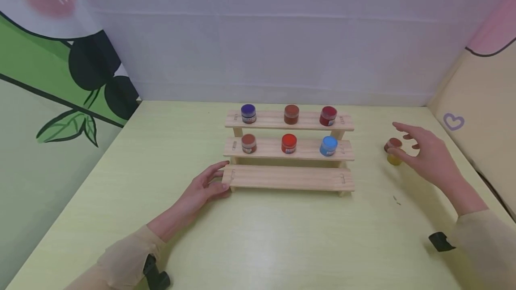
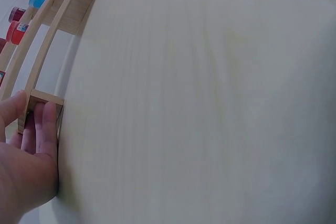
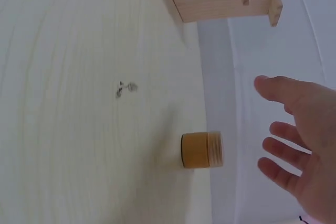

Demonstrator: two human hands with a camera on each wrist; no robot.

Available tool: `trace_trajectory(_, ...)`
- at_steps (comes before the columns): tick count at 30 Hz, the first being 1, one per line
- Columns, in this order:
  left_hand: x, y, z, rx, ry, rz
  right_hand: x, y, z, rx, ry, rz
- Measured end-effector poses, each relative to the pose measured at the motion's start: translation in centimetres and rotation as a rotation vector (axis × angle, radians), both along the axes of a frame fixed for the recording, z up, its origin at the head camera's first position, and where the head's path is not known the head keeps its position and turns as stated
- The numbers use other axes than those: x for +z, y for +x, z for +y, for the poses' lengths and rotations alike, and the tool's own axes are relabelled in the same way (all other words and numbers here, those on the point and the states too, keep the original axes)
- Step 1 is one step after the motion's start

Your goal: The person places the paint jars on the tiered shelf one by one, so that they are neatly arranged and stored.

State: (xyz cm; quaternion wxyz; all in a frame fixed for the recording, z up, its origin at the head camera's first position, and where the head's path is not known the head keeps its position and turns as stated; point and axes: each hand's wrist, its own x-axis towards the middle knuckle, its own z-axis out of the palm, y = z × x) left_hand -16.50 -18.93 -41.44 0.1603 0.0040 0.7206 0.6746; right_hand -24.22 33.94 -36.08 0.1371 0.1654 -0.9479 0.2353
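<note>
My left hand (image 1: pixel 201 187) grips the left end of the three-step wooden rack (image 1: pixel 288 178) at its lowest step. In the left wrist view, the thumb lies on the board's edge and the fingers reach beneath it. My right hand (image 1: pixel 433 155) hovers at the right with fingers spread and nothing between them. Close by it are a jar with a reddish-brown lid (image 1: pixel 393 143) and a yellow jar (image 1: pixel 394 160), both partly covered by the thumb in the head view. An ochre-yellow jar (image 3: pixel 195 150) stands apart from the fingers in the right wrist view.
On the top step stand a dark blue jar (image 1: pixel 248 114), a brown jar (image 1: pixel 291 114) and a dark red jar (image 1: pixel 328 116). The middle step holds a brown-lidded jar (image 1: pixel 248 143), a red jar (image 1: pixel 289 143) and a light blue jar (image 1: pixel 328 146). Small dark marks (image 1: pixel 397 200) show on the table.
</note>
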Motion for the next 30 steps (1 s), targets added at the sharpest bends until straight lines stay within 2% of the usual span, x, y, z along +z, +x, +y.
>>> trace_trajectory(5,0.0,0.0,0.0,-0.005,-0.003,0.005,-0.7,-0.2,1.6,0.024,0.027,-0.152)
trace_trajectory(12,-0.1,0.0,0.1,0.002,-0.002,-0.006,-1.4,-0.5,2.6,0.012,0.013,-0.197)
trace_trajectory(19,-0.2,-0.1,0.0,0.0,0.001,-0.003,-1.8,-0.4,2.8,-0.022,0.054,-0.265)
trace_trajectory(23,-0.3,-0.1,0.0,-0.003,0.0,0.001,-2.2,-0.4,2.8,-0.026,0.064,-0.262)
trace_trajectory(30,-0.3,-0.1,0.0,0.0,0.003,0.001,-3.0,-0.6,2.9,0.019,0.075,-0.207)
